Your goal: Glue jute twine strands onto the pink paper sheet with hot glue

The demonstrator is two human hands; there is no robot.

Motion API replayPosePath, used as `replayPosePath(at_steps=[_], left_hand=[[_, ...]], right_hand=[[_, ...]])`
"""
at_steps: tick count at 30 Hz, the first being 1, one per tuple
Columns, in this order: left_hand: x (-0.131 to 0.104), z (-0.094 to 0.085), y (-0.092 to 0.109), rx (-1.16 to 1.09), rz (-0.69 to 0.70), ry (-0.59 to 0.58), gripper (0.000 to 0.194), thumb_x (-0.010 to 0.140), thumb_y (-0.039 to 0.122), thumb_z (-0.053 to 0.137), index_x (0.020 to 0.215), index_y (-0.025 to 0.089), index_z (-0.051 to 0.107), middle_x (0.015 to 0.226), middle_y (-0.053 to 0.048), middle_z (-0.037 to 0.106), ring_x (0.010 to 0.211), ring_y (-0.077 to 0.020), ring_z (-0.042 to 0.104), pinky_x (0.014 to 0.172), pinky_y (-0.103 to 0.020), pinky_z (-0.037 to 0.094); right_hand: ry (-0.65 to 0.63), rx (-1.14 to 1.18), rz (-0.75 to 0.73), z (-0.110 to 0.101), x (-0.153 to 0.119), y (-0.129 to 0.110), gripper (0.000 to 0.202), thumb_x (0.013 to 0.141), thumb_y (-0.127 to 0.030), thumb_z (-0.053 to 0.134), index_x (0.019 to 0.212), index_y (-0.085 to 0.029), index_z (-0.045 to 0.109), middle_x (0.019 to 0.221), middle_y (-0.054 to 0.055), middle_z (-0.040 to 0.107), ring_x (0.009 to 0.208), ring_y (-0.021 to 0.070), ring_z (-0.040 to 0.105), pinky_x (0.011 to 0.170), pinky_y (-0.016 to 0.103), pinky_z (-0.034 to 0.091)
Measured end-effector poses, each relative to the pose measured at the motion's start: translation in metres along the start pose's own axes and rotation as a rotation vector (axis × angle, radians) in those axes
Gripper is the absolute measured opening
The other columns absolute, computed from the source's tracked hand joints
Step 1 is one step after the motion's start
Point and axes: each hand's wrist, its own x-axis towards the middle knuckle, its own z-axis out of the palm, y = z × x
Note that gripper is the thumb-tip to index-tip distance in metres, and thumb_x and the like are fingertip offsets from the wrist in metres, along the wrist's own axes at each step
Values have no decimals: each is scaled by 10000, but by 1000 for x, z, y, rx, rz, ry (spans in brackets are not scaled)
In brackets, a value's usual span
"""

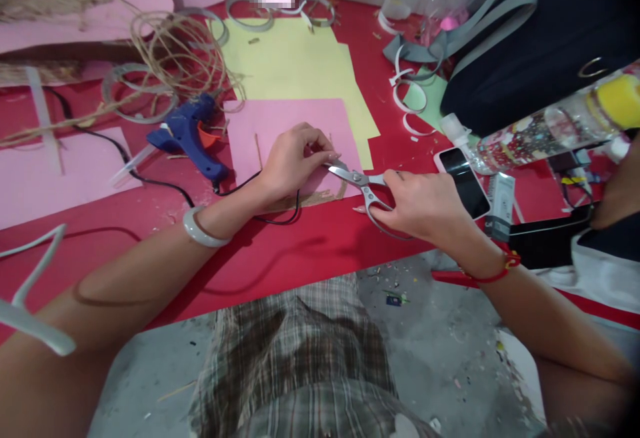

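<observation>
My right hand (425, 205) grips the handles of metal scissors (357, 177), whose blades point left toward my left fingertips. With thumb and fingers pinched together at the blade tips, my left hand (295, 158) holds something too small or hidden to make out. Both hands are over a pink sheet (295, 113). A thin brown strand (258, 151) lies on that sheet, and a band of brown fibre (320, 198) runs along its near edge. Left of my left hand is a blue glue gun (187, 133) with an orange trigger; its black cord passes under my wrist.
A loose coil of twine (175, 51) lies behind the glue gun, near tape rings (250, 15). Yellow paper (295, 58) is under the pink sheet. To the right are a phone (465, 181), a patterned bottle (545, 128) and a dark bag (555, 31).
</observation>
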Motion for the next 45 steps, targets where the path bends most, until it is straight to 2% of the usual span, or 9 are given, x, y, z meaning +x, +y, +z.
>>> replayPosePath(at_steps=[8, 24, 28, 33, 41, 45], left_hand=[[1, 0, 0, 12, 10, -17, 80, 889, 189, 832, 835, 208, 776, 929, -49, 728, 848, -197, 659, 826, -373, 552], [0, 2, -1, 3, -4, 1, 113, 884, 178, 832, 818, 238, 764, 934, -40, 712, 850, -203, 657, 838, -402, 556], [0, 2, -1, 11, 2, 3, 111, 881, 177, 831, 818, 239, 765, 936, -37, 719, 848, -198, 655, 854, -403, 558], [0, 2, 1, 24, -3, 0, 109, 871, 174, 850, 815, 229, 775, 933, -41, 725, 857, -204, 661, 837, -393, 551], [-1, 3, 2, -27, -2, 45, 136, 886, 137, 834, 815, 224, 758, 953, -41, 748, 876, -199, 686, 864, -388, 574], [-1, 3, 1, -154, -59, 68, 120, 967, 219, 767, 865, 222, 705, 885, -36, 752, 861, -196, 718, 818, -362, 597]], right_hand=[[-60, 63, 26, -1, 2, 0, 431, 966, -527, 538, 1088, -158, 724, 959, 181, 792, 801, 310, 700, 623, 365, 218], [13, 54, 38, 5, -1, 1, 423, 959, -550, 521, 1028, -195, 740, 886, 140, 791, 749, 283, 681, 607, 350, 203], [-14, 73, 63, 2, -1, 0, 418, 945, -535, 543, 1056, -189, 750, 901, 140, 794, 748, 272, 680, 612, 348, 205], [-73, 42, 61, -1, 0, -2, 411, 962, -498, 507, 1044, -182, 757, 818, 133, 773, 706, 271, 667, 613, 351, 212], [15, 25, 115, 9, -4, 6, 612, 893, -737, 563, 1082, -170, 694, 791, 146, 752, 653, 270, 637, 613, 343, 234], [64, 8, 167, 7, -13, 18, 551, 924, -685, 584, 1069, -164, 688, 799, 164, 747, 639, 255, 618, 616, 357, 215]])
